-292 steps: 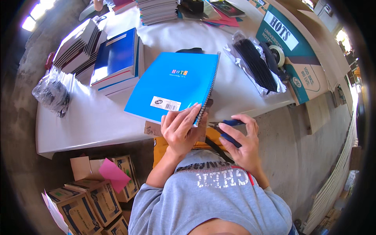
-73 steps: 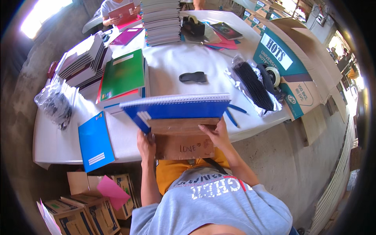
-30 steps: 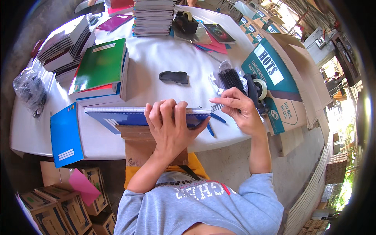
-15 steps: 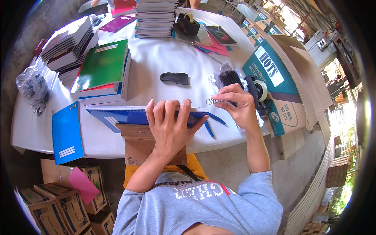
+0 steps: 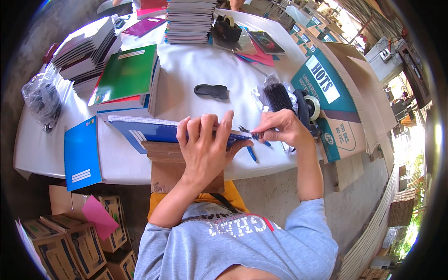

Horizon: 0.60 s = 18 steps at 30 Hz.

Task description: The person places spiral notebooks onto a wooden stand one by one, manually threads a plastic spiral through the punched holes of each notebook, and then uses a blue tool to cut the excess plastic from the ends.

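A blue notebook point(image 5: 161, 131) stands on its long edge, tilted, against a brown wooden block point(image 5: 164, 153) at the near table edge. My left hand point(image 5: 201, 142) grips it toward its right end, fingers spread over the cover and thumb reaching to the right. Pinched between thumb and fingers of my right hand point(image 5: 284, 128) is a dark spiral binding wire point(image 5: 255, 136), whose end meets the notebook's right corner by the row of holes. Blue-handled pliers point(image 5: 252, 153) lie just behind, partly hidden by my hands.
A light-blue notebook point(image 5: 83, 154) lies at the left, near stacked notebooks under a green one point(image 5: 125, 74). Beyond my hands sits a black curved piece point(image 5: 211, 91). A large carton point(image 5: 343, 126) stands right, beside a tape roll point(image 5: 312, 107) and a bundle of black coils point(image 5: 278, 95).
My right hand has come left and slightly down, bringing the spiral wire from beside the notebook to its right corner. My left hand still holds the notebook.
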{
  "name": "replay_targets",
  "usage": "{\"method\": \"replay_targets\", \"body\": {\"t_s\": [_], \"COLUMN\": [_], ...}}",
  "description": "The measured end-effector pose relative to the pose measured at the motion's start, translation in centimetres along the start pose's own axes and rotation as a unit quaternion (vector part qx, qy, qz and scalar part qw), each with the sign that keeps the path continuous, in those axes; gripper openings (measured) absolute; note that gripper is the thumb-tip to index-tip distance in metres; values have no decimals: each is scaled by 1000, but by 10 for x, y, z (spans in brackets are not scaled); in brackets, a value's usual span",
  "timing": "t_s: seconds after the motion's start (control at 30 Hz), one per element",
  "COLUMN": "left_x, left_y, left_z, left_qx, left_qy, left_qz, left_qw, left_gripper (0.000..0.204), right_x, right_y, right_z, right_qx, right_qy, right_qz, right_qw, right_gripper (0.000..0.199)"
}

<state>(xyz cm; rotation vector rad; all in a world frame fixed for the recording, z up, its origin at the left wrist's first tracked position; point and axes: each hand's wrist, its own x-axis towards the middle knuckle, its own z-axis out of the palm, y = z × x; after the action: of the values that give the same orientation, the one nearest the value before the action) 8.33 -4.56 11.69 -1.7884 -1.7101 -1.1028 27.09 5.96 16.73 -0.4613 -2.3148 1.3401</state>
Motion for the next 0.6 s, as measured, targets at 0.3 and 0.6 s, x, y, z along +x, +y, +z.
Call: {"method": "replay_targets", "body": {"t_s": [0.3, 0.6], "left_x": [-4, -7], "left_y": [-14, -28], "left_z": [-12, -16], "left_qx": [-4, -54], "left_qy": [-13, -2], "left_qz": [-38, -2], "left_qw": [999, 999], "left_gripper": [50, 45], "right_x": [-6, 47], "right_y": [-19, 25], "right_z": [35, -25], "right_qx": [-109, 19], "right_qy": [168, -199], "right_qz": [25, 127], "right_qw": [979, 972], "right_gripper": [20, 35]}}
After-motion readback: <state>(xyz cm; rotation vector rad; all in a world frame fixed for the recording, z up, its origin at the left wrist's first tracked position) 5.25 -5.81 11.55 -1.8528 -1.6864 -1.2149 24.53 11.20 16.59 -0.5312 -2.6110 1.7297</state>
